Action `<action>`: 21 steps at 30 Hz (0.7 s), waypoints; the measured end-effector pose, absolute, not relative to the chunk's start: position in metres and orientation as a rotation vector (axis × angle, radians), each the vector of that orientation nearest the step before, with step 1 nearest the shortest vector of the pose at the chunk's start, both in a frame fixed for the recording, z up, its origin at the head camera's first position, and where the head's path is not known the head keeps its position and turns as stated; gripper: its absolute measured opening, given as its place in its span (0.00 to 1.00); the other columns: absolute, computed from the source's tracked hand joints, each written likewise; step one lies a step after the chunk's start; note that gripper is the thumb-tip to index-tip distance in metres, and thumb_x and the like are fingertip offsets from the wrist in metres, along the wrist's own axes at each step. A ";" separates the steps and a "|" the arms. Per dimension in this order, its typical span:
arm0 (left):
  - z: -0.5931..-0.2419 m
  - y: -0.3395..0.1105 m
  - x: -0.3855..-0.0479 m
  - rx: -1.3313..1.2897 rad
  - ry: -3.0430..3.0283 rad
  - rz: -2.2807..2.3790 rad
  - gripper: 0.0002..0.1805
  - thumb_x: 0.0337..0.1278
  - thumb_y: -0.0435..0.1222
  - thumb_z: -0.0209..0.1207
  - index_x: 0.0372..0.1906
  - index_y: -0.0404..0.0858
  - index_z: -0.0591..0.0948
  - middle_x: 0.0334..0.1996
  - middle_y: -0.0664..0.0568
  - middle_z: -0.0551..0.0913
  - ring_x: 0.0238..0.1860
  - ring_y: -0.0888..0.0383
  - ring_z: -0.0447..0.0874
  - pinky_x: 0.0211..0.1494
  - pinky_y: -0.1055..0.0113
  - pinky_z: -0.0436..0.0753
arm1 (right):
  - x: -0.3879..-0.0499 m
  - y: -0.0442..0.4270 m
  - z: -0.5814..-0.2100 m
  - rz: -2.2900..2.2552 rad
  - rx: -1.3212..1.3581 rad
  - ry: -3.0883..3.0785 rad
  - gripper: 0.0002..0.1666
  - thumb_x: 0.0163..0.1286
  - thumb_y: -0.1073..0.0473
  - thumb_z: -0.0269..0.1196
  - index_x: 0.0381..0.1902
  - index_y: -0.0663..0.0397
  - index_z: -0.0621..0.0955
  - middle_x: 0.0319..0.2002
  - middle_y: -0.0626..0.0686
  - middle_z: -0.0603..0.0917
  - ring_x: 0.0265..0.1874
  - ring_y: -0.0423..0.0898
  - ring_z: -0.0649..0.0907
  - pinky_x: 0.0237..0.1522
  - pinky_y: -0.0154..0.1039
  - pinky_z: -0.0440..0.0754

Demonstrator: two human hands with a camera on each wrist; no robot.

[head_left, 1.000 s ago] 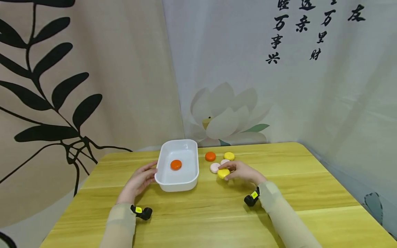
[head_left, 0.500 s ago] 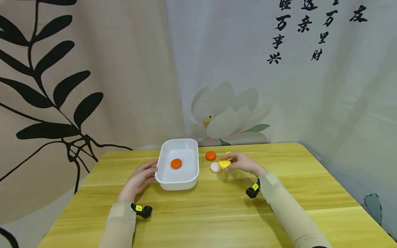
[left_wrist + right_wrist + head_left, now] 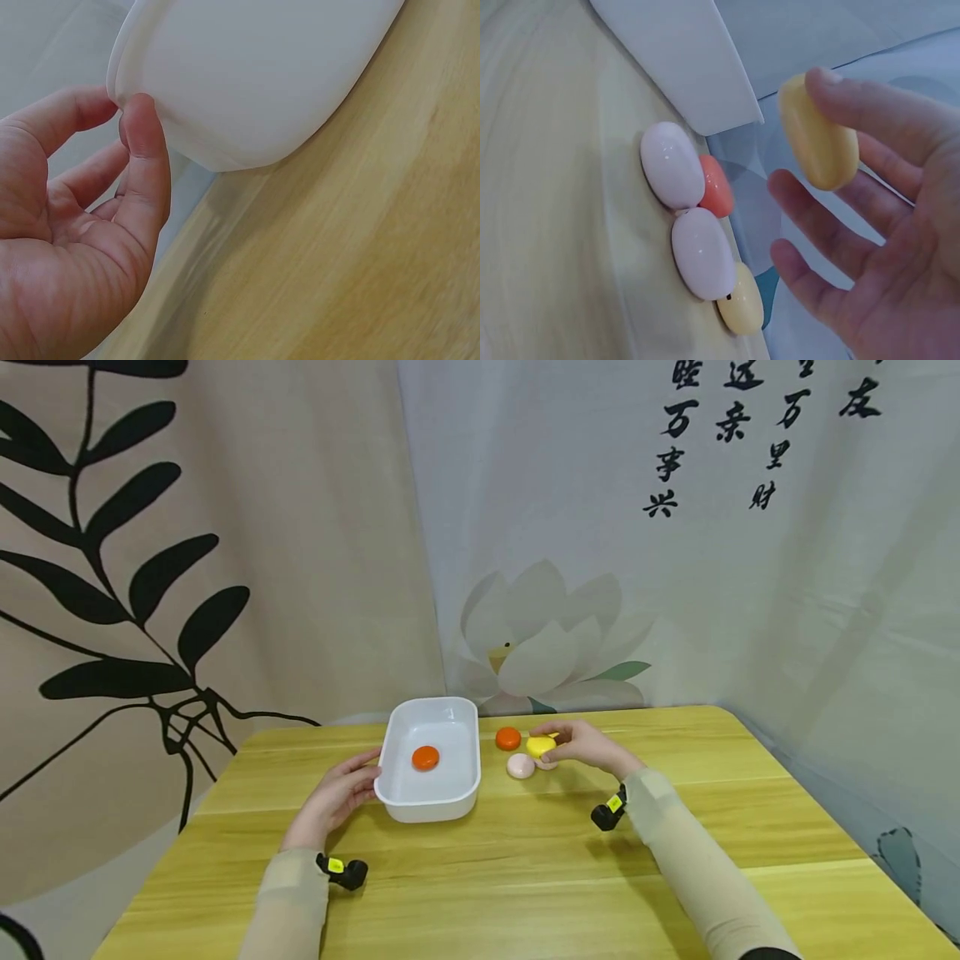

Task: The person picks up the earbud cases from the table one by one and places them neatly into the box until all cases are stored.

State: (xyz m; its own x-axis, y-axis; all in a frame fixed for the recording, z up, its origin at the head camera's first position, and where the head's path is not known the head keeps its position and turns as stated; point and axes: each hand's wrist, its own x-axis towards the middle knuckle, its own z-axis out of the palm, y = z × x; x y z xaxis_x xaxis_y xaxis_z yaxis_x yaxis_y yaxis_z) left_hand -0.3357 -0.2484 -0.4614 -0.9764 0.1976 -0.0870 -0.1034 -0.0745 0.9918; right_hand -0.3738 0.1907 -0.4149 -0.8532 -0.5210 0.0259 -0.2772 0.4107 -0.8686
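Observation:
My right hand (image 3: 588, 749) pinches a yellow rounded piece (image 3: 540, 747) above the table; in the right wrist view the yellow piece (image 3: 817, 133) is between thumb and fingers, off the surface. Below it lie two pale pink pieces (image 3: 672, 165), an orange one (image 3: 716, 186) and another yellow one (image 3: 741, 300). At the left, my left hand (image 3: 335, 799) holds the near-left rim of a white tray (image 3: 427, 812); the left wrist view has thumb and forefinger of the hand (image 3: 82, 217) pinching the tray's rim (image 3: 116, 67). One orange piece (image 3: 425, 758) lies inside the tray.
The wooden table (image 3: 465, 893) ends at a back edge against a printed curtain (image 3: 337, 543). An orange piece (image 3: 507, 738) sits just right of the tray, near that edge. Each wrist wears a small black camera (image 3: 347, 874).
My right hand has moved slightly away from me with the yellow piece, over the loose pieces towards the back edge. The left hand and tray have stayed in place.

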 end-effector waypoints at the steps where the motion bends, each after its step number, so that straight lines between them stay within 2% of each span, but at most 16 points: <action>1: -0.462 -0.248 -0.336 0.107 1.983 2.164 0.32 0.68 0.32 0.55 0.73 0.29 0.58 0.44 0.50 0.82 0.37 0.60 0.82 0.43 0.69 0.82 | -0.374 0.190 -0.414 -1.423 -0.700 2.420 0.32 0.60 0.58 0.70 0.62 0.57 0.77 0.60 0.55 0.77 0.47 0.50 0.79 0.50 0.45 0.77; 3: -0.462 -0.248 -0.336 0.110 1.978 2.169 0.33 0.68 0.32 0.55 0.73 0.29 0.58 0.44 0.49 0.82 0.37 0.59 0.82 0.43 0.70 0.82 | -0.375 0.190 -0.413 -1.431 -0.692 2.423 0.33 0.60 0.57 0.70 0.63 0.58 0.76 0.60 0.55 0.77 0.47 0.50 0.79 0.50 0.46 0.77; 12: -0.463 -0.248 -0.336 0.089 1.992 2.162 0.34 0.67 0.33 0.57 0.73 0.29 0.58 0.47 0.44 0.81 0.37 0.59 0.82 0.42 0.70 0.82 | -0.377 0.191 -0.406 -1.445 -0.734 2.453 0.30 0.60 0.56 0.71 0.60 0.51 0.79 0.59 0.54 0.78 0.47 0.51 0.80 0.52 0.47 0.77; 21: -0.459 -0.247 -0.335 0.069 2.006 2.158 0.33 0.68 0.33 0.56 0.73 0.30 0.58 0.43 0.49 0.82 0.36 0.61 0.81 0.41 0.70 0.82 | -0.379 0.193 -0.399 -1.463 -0.752 2.473 0.29 0.61 0.57 0.70 0.61 0.53 0.78 0.60 0.56 0.78 0.49 0.51 0.80 0.51 0.51 0.79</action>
State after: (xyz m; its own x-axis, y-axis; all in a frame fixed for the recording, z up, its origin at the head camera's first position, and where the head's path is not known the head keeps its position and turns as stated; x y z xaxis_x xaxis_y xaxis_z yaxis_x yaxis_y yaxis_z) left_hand -0.3346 -0.2466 -0.4590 -0.9801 0.1727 -0.0974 -0.1097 -0.0631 0.9920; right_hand -0.3794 0.1935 -0.3989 -0.8580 -0.5027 0.1055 -0.3346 0.3913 -0.8573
